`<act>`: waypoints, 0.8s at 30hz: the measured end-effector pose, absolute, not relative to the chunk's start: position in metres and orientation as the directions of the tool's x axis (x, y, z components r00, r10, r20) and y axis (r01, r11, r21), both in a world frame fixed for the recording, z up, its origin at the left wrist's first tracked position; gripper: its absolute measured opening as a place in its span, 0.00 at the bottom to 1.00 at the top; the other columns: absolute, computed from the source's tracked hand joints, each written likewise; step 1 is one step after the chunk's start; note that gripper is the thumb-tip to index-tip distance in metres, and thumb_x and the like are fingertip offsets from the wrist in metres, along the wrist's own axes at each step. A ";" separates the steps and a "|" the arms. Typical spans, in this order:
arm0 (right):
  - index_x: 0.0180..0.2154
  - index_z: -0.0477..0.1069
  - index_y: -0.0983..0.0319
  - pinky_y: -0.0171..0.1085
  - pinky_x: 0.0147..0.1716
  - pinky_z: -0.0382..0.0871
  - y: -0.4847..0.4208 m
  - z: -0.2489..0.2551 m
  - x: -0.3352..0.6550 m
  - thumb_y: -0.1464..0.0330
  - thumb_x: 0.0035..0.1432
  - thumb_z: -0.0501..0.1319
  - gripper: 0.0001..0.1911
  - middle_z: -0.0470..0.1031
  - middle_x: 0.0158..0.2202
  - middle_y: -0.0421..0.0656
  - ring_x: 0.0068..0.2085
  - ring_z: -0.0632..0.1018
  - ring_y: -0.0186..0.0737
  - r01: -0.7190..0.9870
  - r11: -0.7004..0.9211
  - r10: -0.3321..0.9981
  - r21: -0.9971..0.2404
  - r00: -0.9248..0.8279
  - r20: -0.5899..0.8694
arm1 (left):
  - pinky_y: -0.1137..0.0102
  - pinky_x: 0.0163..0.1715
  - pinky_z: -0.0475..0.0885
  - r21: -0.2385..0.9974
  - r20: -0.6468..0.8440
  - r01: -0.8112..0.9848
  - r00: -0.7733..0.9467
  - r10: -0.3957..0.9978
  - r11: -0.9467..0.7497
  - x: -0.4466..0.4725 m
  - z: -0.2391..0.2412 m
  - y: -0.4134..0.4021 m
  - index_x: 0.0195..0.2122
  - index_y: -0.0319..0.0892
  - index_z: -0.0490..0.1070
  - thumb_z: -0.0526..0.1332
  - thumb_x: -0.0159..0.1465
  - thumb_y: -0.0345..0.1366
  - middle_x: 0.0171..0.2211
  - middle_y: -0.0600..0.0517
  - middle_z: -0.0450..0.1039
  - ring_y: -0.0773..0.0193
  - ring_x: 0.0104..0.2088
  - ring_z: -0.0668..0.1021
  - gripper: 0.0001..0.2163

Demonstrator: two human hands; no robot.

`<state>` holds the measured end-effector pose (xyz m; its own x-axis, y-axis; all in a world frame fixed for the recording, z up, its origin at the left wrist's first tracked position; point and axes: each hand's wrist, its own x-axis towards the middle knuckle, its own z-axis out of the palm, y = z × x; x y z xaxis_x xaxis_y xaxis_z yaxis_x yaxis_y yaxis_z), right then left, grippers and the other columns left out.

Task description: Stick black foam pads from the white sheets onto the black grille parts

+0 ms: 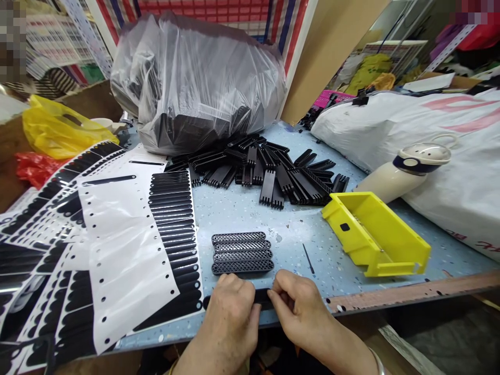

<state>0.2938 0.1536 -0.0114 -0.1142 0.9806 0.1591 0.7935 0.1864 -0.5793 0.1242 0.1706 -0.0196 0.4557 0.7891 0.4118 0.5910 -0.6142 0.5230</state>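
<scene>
Left grip (pixel 233 307) and right grip (pixel 299 302), both bare hands, at the near edge of the worktop (pixel 226 213). The left is closed over a black strip (pixel 262 297), its fingers curled and its thumb on the near side; the right pinches the strip's right-hand part between thumb and fingers. The strip lies crosswise between and beneath the hands, its underside hidden. Just beyond it, four black lattice-faced bars (pixel 242 255) lie parallel in a close row, their long sides running left to right.

Farther back, a loose heap of black comb-ended parts (pixel 267 186) spreads before a large translucent bag (pixel 219 78), through which dark contents show. To the left, sheets bearing black rounded strips (pixel 172 211) overlap one another; a white punched sheet (pixel 125 260) rests on top of them. At far left, a yellow plastic bag (pixel 58 127) sits above a red one (pixel 37 169).

To the right of the lattice-faced bars lies a thin dark sliver (pixel 308 259), and beyond that stands a yellow bin (pixel 406 226). Behind the bin, a cream bottle (pixel 390 179) with a dark blue band appears tilted beside a bulky white sack (pixel 390 122).
</scene>
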 end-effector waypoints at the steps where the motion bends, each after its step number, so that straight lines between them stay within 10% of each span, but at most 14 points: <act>1: 0.23 0.55 0.57 0.33 0.21 0.56 0.154 -0.012 0.294 0.71 0.56 0.53 0.11 0.63 0.18 0.36 0.20 0.67 0.34 0.789 0.178 0.982 -0.589 -0.109 0.152 | 0.65 0.26 0.65 0.523 0.410 0.592 0.457 0.789 -0.614 0.124 -0.019 0.171 0.26 0.43 0.64 0.56 0.54 0.23 0.24 0.49 0.72 0.57 0.26 0.73 0.07; 24: 0.27 0.68 0.59 0.36 0.25 0.62 0.148 -0.019 0.291 0.57 0.61 0.56 0.16 0.69 0.21 0.38 0.24 0.71 0.38 0.653 0.000 1.000 -0.757 -0.024 -0.021 | 0.66 0.26 0.65 0.524 0.422 0.596 0.439 0.794 -0.608 0.124 -0.026 0.170 0.23 0.42 0.65 0.56 0.53 0.23 0.22 0.49 0.71 0.58 0.25 0.72 0.07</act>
